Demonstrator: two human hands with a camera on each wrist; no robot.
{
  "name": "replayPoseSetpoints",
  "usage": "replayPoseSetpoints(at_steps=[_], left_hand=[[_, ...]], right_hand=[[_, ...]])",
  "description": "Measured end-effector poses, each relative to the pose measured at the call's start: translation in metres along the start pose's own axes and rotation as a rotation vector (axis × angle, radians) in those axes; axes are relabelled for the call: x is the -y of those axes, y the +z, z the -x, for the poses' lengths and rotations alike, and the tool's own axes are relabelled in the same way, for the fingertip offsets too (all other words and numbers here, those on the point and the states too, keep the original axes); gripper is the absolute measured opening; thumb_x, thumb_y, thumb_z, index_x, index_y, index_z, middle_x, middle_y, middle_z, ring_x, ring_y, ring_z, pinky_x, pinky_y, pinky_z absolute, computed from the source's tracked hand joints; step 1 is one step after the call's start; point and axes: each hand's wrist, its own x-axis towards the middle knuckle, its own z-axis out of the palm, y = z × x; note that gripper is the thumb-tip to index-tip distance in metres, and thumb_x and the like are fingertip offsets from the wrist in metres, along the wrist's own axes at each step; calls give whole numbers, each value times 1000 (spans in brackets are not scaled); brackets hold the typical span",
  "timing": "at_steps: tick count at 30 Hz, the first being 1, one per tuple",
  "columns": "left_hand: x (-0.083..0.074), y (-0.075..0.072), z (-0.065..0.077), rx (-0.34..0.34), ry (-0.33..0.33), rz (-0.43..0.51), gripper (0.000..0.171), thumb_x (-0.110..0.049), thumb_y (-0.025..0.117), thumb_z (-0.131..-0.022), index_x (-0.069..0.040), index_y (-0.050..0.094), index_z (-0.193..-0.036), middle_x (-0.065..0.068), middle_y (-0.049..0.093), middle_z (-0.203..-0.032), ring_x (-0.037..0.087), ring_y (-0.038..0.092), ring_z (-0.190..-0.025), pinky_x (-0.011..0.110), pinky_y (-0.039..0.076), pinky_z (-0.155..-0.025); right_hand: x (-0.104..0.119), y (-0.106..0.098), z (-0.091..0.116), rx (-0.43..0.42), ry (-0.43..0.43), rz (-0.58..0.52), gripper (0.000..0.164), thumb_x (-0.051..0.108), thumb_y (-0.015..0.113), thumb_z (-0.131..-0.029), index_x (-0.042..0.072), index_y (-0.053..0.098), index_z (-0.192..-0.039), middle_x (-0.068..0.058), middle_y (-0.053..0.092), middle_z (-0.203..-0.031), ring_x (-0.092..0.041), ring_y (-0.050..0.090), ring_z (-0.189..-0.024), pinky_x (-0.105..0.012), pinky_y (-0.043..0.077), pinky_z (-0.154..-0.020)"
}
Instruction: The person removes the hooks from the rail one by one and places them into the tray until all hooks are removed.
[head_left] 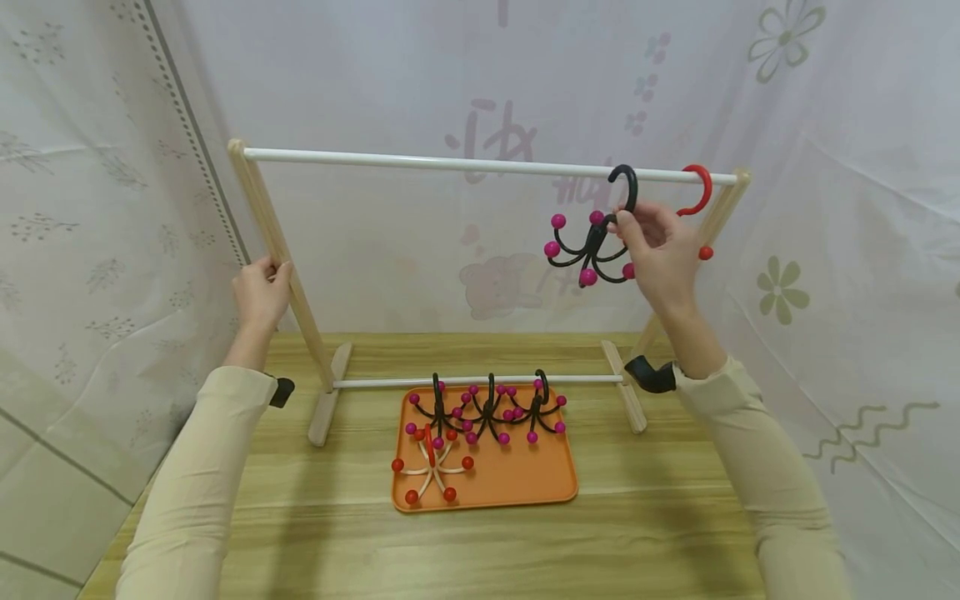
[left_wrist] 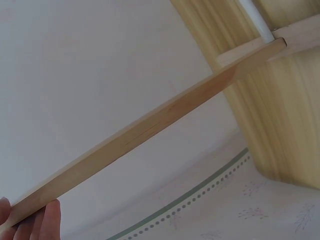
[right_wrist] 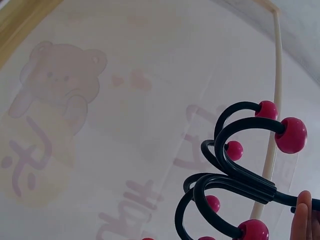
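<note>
My right hand [head_left: 663, 254] pinches a black multi-arm hook hanger [head_left: 595, 242] with magenta balls just below its hook. The hook's curve is level with the white top rail [head_left: 435, 162] near its right end; I cannot tell whether it rests on the rail. In the right wrist view the hanger's arms [right_wrist: 235, 172] spread out beside the fingertips [right_wrist: 301, 215]. My left hand [head_left: 261, 292] holds the rack's left wooden post [head_left: 273, 225] partway up, and the left wrist view shows fingers [left_wrist: 50, 220] around that post. A red-hooked hanger [head_left: 701, 190] hangs at the rail's right end, partly behind my right hand.
An orange tray [head_left: 517, 475] lies on the wooden table [head_left: 480, 550], at the rack's lower white bar [head_left: 375, 383]. On it are three black hangers [head_left: 490, 410] with magenta balls and one cream hanger [head_left: 432, 468] with red balls. Patterned curtains [head_left: 847, 208] enclose the table.
</note>
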Motion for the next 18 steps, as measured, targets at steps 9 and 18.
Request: replayPoseSetpoints(at_steps=[9, 18], left_hand=[[-1, -1, 1, 8, -11, -3, 38, -26, 37, -95, 7, 55, -100, 25, 53, -112, 37, 52, -100, 44, 43, -79], [0, 0, 0, -7, 7, -5, 36, -24, 38, -95, 7, 55, -97, 26, 54, -110, 38, 53, -98, 44, 43, -78]], right_hand=[[1, 0, 21, 65, -5, -4, 17, -2, 57, -83, -14, 58, -95, -22, 62, -89, -19, 62, -74, -22, 47, -72], [-1, 1, 38, 117, 1, 16, 14, -5, 58, -82, -13, 59, -92, -24, 61, -87, -13, 61, -73, -21, 47, -72]])
